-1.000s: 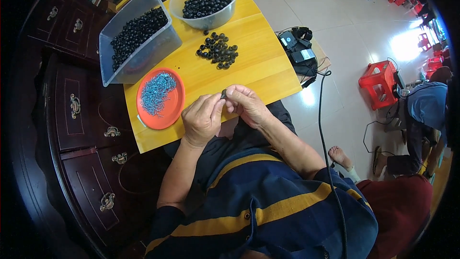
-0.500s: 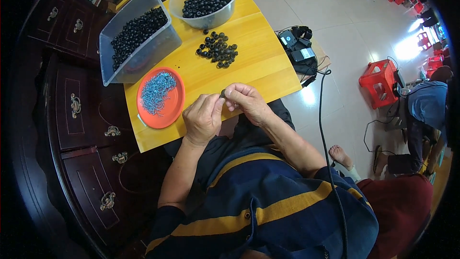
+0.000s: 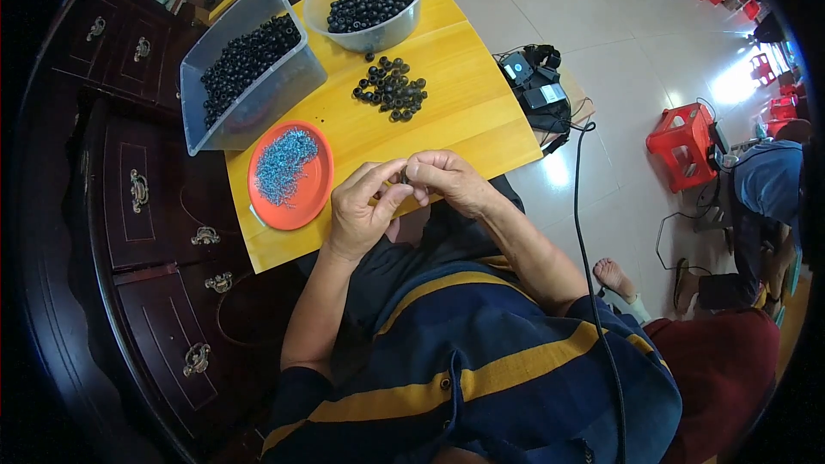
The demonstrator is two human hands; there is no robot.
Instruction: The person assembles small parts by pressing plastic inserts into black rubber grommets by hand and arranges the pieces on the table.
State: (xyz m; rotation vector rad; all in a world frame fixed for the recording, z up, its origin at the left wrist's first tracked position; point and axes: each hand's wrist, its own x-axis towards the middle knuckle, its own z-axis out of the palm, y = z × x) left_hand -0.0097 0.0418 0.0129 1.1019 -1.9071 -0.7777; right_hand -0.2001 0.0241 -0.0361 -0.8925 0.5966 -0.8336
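Fingertips of both hands are pressed together over the near edge of the yellow wooden tabletop [image 3: 464,112], and a small dark ring-shaped piece [image 3: 404,174] is pinched between them. In the head view, the left hand [image 3: 361,215] is seen curled, its thumb and forefinger closed on the piece from the left, while the right hand [image 3: 447,180] is closed on it from the right, the two hands touching at the fingertips. Just left of the left hand, a round orange plastic plate [image 3: 305,206] is seen, on which a heap of small blue-grey metal pins [image 3: 282,165] is spread. Farther up the tabletop, a loose pile of black rubber rings [image 3: 392,88] is laid out, well apart from the hands. Beyond it, a round clear plastic bowl [image 3: 368,30] and a rectangular clear plastic tub [image 3: 258,90] are placed, both filled with more black rings. A dark wooden cabinet with brass handles [image 3: 146,206] is seen at the left.
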